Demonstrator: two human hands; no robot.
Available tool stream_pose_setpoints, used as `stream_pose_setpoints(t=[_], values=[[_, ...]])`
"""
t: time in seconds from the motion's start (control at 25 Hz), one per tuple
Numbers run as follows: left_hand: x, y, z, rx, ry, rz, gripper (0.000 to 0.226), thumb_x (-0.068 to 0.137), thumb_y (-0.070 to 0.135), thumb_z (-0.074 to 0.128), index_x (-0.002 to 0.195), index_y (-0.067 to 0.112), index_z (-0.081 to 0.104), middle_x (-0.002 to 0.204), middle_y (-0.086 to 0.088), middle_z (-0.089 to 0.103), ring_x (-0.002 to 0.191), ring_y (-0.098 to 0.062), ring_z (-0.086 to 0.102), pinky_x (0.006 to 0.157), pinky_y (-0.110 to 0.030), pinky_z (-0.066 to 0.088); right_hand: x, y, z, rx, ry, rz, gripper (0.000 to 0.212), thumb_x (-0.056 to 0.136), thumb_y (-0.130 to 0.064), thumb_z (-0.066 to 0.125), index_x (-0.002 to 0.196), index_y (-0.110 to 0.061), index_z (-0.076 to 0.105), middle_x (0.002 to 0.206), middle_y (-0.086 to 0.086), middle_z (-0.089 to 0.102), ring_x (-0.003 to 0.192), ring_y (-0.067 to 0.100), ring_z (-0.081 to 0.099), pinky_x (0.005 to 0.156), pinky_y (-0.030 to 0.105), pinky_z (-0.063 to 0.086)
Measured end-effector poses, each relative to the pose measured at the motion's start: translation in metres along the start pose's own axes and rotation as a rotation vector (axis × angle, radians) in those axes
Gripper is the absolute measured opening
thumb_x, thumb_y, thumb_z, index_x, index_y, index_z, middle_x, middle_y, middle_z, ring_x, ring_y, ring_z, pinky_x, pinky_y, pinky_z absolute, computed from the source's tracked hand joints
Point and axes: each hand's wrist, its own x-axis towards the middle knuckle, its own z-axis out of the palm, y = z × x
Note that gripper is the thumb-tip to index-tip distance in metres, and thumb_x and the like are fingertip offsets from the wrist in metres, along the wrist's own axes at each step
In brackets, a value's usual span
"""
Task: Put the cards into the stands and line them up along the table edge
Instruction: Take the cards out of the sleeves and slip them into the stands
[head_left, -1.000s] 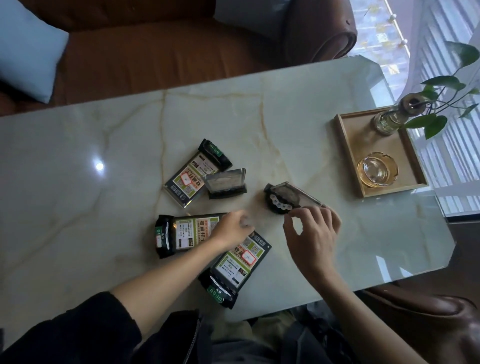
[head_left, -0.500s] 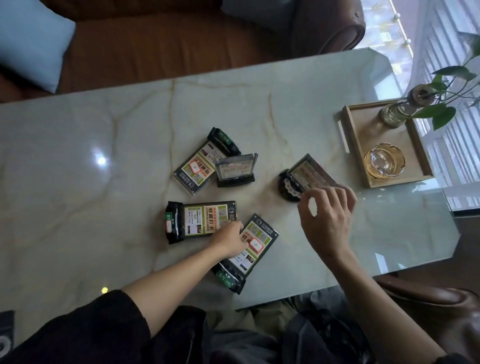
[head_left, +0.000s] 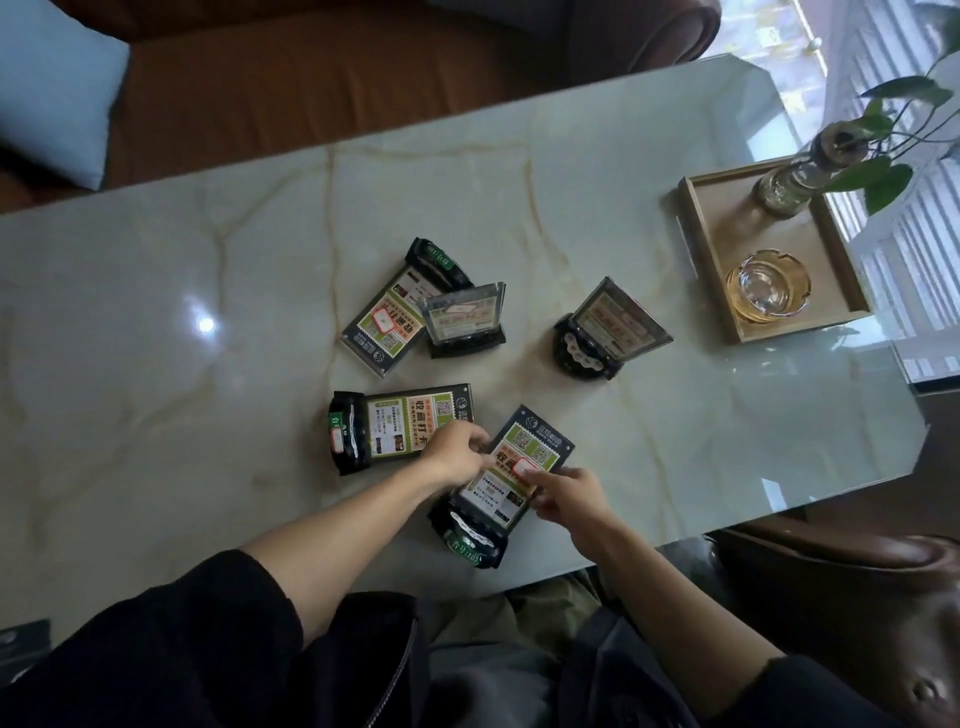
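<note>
Several clear card stands with black bases and green printed cards sit mid-table. Two stand upright: one at the centre (head_left: 462, 318) and one further right (head_left: 613, 330). Three lie flat: one at the back (head_left: 395, 312), one on the left (head_left: 405, 426), and the nearest one (head_left: 511, 478), close to the front edge. Both hands are on that nearest stand. My left hand (head_left: 457, 449) pinches its left edge, and my right hand (head_left: 563, 493) grips its right edge.
A wooden tray (head_left: 701, 249) at the right holds a glass ashtray (head_left: 768, 286) and a plant in a glass vase (head_left: 795, 182). A brown sofa with a blue cushion (head_left: 52, 88) lies beyond the marble table (head_left: 208, 270). A leather armchair (head_left: 857, 597) is at lower right.
My right hand let go of the right stand, left upright, and came down to the nearest flat stand. My left hand stayed on that stand's left edge.
</note>
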Motion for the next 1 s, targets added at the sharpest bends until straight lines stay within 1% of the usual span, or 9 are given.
stream_pose_setpoints(t=[0.16,0.24,0.36,0.48,0.64,0.76,0.84,0.92,1.0], values=[[-0.004,0.017,-0.018,-0.121,0.064,0.117,0.018,0.087,0.022,0.074,0.103,0.015,0.073,0.097,0.003,0.074,0.091,-0.015,0.068,0.088,-0.038,0.055,-0.013,-0.031,-0.013,0.040,-0.054,-0.270,0.020,0.088,-0.013,0.074,0.108,-0.008,0.074,0.091,0.008,0.077,0.061,0.012,0.069,0.060,0.026,0.055],[-0.005,0.035,-0.029,-0.222,0.129,0.173,0.017,0.085,0.018,0.076,0.101,0.013,0.073,0.095,0.001,0.075,0.089,-0.017,0.069,0.086,-0.038,0.057,-0.014,-0.054,-0.019,-0.074,0.043,-0.430,0.018,0.088,-0.016,0.075,0.105,-0.011,0.074,0.092,0.007,0.077,0.072,0.018,0.073,0.060,0.026,0.057],[-0.006,0.060,-0.041,-0.336,0.196,0.257,0.016,0.083,0.016,0.078,0.097,0.011,0.073,0.094,-0.001,0.075,0.086,-0.017,0.069,0.080,-0.029,0.056,-0.014,-0.083,-0.028,-0.287,0.227,-0.654,0.015,0.088,-0.011,0.068,0.101,-0.016,0.072,0.091,0.003,0.074,0.077,0.023,0.071,0.065,0.034,0.060],[-0.003,0.072,-0.047,-0.376,0.241,0.319,0.012,0.083,0.015,0.079,0.091,0.009,0.072,0.091,-0.003,0.075,0.081,-0.015,0.065,0.077,-0.028,0.055,-0.017,-0.097,-0.032,-0.407,0.339,-0.804,0.010,0.088,-0.017,0.066,0.097,-0.015,0.071,0.099,0.003,0.067,0.084,0.023,0.067,0.071,0.035,0.056],[0.005,0.071,-0.041,-0.427,0.249,0.335,0.019,0.081,0.024,0.081,0.090,0.009,0.074,0.092,-0.006,0.077,0.089,-0.022,0.071,0.085,-0.035,0.055,-0.013,-0.092,-0.035,-0.419,0.381,-0.854,0.008,0.091,-0.014,0.068,0.097,-0.012,0.073,0.101,0.005,0.067,0.079,0.017,0.066,0.066,0.014,0.045],[-0.002,0.067,-0.037,-0.498,0.233,0.346,0.024,0.082,0.022,0.080,0.097,0.004,0.074,0.097,-0.006,0.077,0.086,-0.011,0.069,0.083,-0.022,0.054,-0.011,-0.082,-0.034,-0.421,0.401,-0.855,0.009,0.092,-0.014,0.068,0.097,-0.007,0.073,0.097,0.005,0.065,0.074,0.010,0.064,0.062,0.004,0.042],[-0.006,0.063,-0.038,-0.501,0.200,0.339,0.028,0.083,0.026,0.078,0.102,0.005,0.074,0.097,-0.001,0.076,0.084,-0.003,0.067,0.079,-0.014,0.050,-0.011,-0.079,-0.030,-0.402,0.400,-0.866,0.008,0.091,-0.013,0.069,0.096,-0.007,0.072,0.097,0.005,0.064,0.073,0.008,0.064,0.064,0.006,0.044],[-0.004,0.051,-0.043,-0.449,0.186,0.301,0.031,0.084,0.030,0.077,0.108,0.011,0.073,0.104,0.001,0.075,0.094,-0.007,0.068,0.083,-0.019,0.051,-0.008,-0.078,-0.029,-0.356,0.383,-0.840,0.007,0.091,-0.011,0.069,0.098,-0.010,0.070,0.096,0.003,0.065,0.075,0.015,0.067,0.067,0.023,0.052],[-0.001,0.033,-0.054,-0.312,0.222,0.243,0.032,0.086,0.027,0.075,0.115,0.016,0.070,0.113,0.001,0.072,0.106,-0.014,0.066,0.092,-0.027,0.052,-0.004,-0.071,-0.029,-0.269,0.383,-0.748,0.017,0.090,-0.014,0.068,0.107,-0.013,0.065,0.095,0.003,0.069,0.080,0.021,0.069,0.069,0.035,0.056]])
